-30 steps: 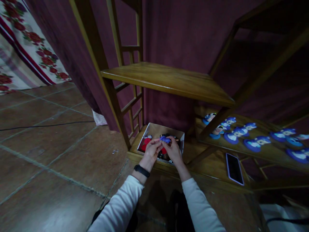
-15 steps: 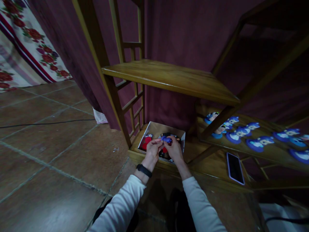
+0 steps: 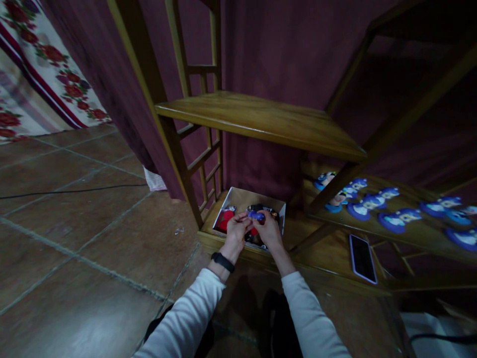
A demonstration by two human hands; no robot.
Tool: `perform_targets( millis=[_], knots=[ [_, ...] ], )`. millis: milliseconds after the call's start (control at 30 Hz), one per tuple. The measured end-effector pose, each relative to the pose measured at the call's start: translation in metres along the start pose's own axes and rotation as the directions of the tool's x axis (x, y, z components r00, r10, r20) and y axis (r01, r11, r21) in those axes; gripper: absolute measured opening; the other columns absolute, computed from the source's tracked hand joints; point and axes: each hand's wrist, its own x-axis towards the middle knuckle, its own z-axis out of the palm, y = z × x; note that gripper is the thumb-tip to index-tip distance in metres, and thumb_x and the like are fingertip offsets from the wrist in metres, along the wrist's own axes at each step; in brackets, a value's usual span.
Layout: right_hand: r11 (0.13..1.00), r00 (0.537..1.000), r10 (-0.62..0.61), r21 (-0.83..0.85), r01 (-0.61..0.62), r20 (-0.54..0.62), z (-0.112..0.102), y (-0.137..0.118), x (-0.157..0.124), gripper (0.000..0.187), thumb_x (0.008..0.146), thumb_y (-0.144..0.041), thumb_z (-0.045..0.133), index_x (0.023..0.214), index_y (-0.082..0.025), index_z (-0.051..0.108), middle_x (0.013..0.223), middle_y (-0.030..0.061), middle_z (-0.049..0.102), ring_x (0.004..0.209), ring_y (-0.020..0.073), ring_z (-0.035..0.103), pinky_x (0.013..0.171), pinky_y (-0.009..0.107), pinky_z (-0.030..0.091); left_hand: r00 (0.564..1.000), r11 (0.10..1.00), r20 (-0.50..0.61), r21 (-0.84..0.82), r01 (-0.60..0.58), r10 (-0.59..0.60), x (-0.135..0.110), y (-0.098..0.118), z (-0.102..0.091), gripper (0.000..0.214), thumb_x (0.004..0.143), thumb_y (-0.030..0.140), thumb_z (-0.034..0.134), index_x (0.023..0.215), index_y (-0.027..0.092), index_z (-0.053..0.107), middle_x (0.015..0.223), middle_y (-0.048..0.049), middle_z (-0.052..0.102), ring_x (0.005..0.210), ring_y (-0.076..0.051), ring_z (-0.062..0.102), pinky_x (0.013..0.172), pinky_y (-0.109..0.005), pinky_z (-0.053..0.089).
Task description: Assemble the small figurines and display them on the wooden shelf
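The left hand [image 3: 237, 231] and the right hand [image 3: 270, 231] meet over a white box [image 3: 241, 196], with a small purple figure [image 3: 256, 216] held between them. The fingers of both hands are closed narrow on it, the left at one end and the right at the other, so neither hand is clearly nearer. The figure's long axis seems to run roughly from left to right, though it is small, dim and partly covered by the fingers, so its exact shape is hard to tell.

The open box sits at the left end of the low shelf [image 3: 316, 254], beside the wooden side frame [image 3: 178, 154] and close to the shelf's front edge. Inside, a red thing [image 3: 225, 220] lies toward the box's left side, and dark things [image 3: 255, 207] lie behind the hands, along the back; what these are cannot be made out.

Toward the right end of the low shelf, near its front edge, lies a phone [image 3: 362, 259]. Above and behind the phone, a raised shelf [image 3: 356, 232] carries several figures on round blue bases [image 3: 399, 219], well apart from the hands.
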Motion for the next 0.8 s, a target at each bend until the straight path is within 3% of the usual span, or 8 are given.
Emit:
perform_targets(
  millis=[167,333,600,800],
  knots=[
    [0.975,0.998,-0.035,0.222,0.021,0.060,0.004,0.007,0.002,0.035,0.071,-0.037,0.057,0.102,-0.023,0.057,0.095,0.0036,0.066,0.083,0.0175,0.062,0.076,0.031,0.049,0.999,0.999,-0.005,-0.026,0.034,-0.035,0.006,0.006,-0.004,0.027,0.066,0.001,0.064,0.088,0.014,0.056,0.064,0.0001,0.062,0.057,-0.010,0.062,0.067,-0.028,0.054],
    [0.902,0.995,0.034,0.427,-0.070,0.091,0.010,0.024,0.007,0.032,0.075,-0.040,0.051,0.098,-0.020,0.061,0.094,0.0051,0.066,0.080,0.0173,0.063,0.072,0.033,0.052,0.992,0.991,-0.014,-0.047,0.124,-0.125,0.007,0.015,-0.006,0.020,0.070,0.001,0.059,0.085,0.014,0.057,0.068,-0.0025,0.066,0.058,-0.011,0.063,0.063,-0.026,0.054],
    [0.834,0.983,0.101,0.526,-0.167,0.153,0.013,0.029,0.010,0.030,0.070,-0.041,0.056,0.090,-0.018,0.062,0.082,0.0022,0.065,0.067,0.0146,0.062,0.062,0.030,0.054,0.993,0.992,-0.021,-0.051,0.117,-0.118,0.010,0.012,-0.009,0.008,0.072,0.005,0.061,0.070,0.012,0.058,0.059,-0.0009,0.062,0.054,-0.009,0.061,0.064,-0.025,0.055],
    [0.776,0.975,0.141,0.592,-0.218,0.174,0.010,0.024,0.009,0.033,0.069,-0.045,0.057,0.089,-0.019,0.062,0.074,-0.0001,0.064,0.061,0.0135,0.061,0.058,0.029,0.054,0.992,0.992,0.036,-0.023,0.124,-0.123,0.011,0.010,-0.008,0.005,0.072,0.006,0.062,0.070,0.010,0.061,0.063,-0.0036,0.064,0.057,-0.010,0.062,0.065,-0.024,0.055]
  ],
)
